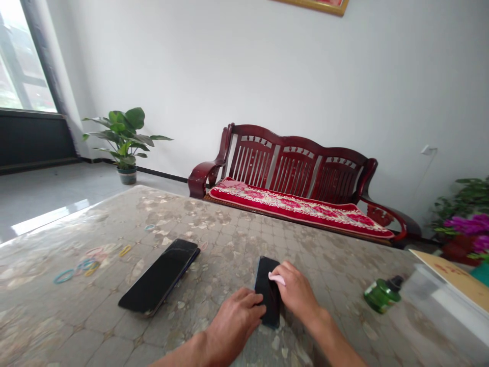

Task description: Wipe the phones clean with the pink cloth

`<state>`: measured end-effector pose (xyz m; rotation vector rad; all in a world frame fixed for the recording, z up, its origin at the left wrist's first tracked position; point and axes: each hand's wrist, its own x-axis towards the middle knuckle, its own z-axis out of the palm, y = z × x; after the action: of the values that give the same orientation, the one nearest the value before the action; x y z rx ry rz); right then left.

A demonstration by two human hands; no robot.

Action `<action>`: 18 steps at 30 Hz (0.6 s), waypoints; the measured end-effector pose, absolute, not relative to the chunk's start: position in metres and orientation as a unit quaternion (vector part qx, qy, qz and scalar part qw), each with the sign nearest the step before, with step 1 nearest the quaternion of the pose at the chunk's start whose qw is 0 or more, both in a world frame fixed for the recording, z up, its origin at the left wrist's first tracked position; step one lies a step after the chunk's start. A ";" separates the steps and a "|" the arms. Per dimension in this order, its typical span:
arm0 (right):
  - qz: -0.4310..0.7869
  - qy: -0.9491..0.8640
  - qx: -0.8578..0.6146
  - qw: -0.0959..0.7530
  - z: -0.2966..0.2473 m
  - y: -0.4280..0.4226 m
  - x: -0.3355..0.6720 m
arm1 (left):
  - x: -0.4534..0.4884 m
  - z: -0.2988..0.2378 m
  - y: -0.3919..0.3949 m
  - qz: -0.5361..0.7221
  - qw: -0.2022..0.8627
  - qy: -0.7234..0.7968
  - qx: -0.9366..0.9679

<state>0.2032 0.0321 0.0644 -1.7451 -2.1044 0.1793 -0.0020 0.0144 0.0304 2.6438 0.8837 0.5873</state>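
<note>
A black smartphone (272, 300) lies face up on the patterned tablecloth in front of me. My left hand (237, 316) grips its left edge, with fingertips curled onto the screen. In my right hand (294, 285) a small pale pink cloth (276, 278) is pinched, touching the phone's upper right part. Most of the cloth is hidden inside the fingers. Further left lies a larger black phone or tablet (160, 278), which seems to rest on another dark, flat thing.
Several coloured rubber bands (89, 265) lie at the left of the table (95, 326). To the right are a green bottle (382, 294) with a black cap and a translucent box (439, 295). Beyond stand a red wooden bench (294, 173) and a potted plant (128, 132).
</note>
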 end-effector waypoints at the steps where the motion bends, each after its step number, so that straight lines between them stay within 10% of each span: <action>1: 0.058 -0.745 -0.632 0.203 0.065 0.038 0.203 | -0.003 0.029 0.015 0.210 0.143 0.305 0.918; 18: 0.053 -0.753 -0.628 0.192 0.063 0.050 0.198 | -0.003 0.026 0.016 0.216 0.108 0.308 0.920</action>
<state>0.1978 0.0499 0.0627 -1.7615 -2.1125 0.1480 -0.0031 0.0165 0.0262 2.7090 0.9051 0.6349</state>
